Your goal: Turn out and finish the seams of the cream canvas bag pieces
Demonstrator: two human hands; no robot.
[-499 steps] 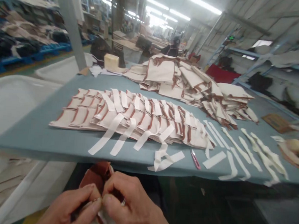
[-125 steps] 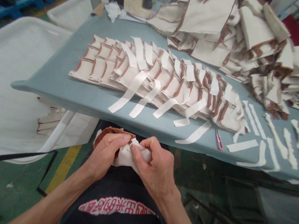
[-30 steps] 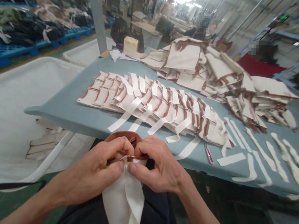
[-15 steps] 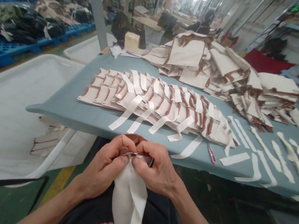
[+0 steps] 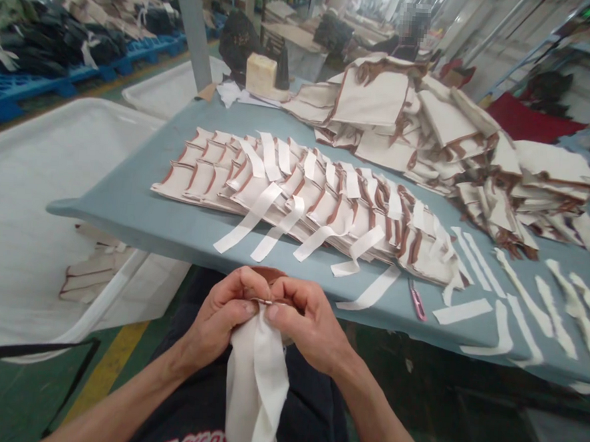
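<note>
Close to my body, a cream fabric piece with brown edging (image 5: 246, 371) hangs from both hands. My left hand (image 5: 227, 310) pinches its upper edge between thumb and fingers. Right beside it, my right hand (image 5: 302, 315) pinches the same edge, so the two thumbs almost meet. A white strip (image 5: 270, 393) dangles down the front of the piece from under the thumbs. Just beyond my hands, on the blue-covered table (image 5: 121, 190), lies a row of overlapping cream pieces with brown trim (image 5: 326, 203), with several white strips across it.
A pink cutter (image 5: 417, 300) lies near the table's front edge, left of loose white strips (image 5: 503, 327). A large heap of cream pieces (image 5: 372, 99) covers the back right. A white cart (image 5: 23, 164) stands at the left, and a person sits far behind.
Both hands keep their pinch on the fabric piece, with the fingers shifted slightly. The hanging piece and strip have swung a little; the view has tilted slightly.
</note>
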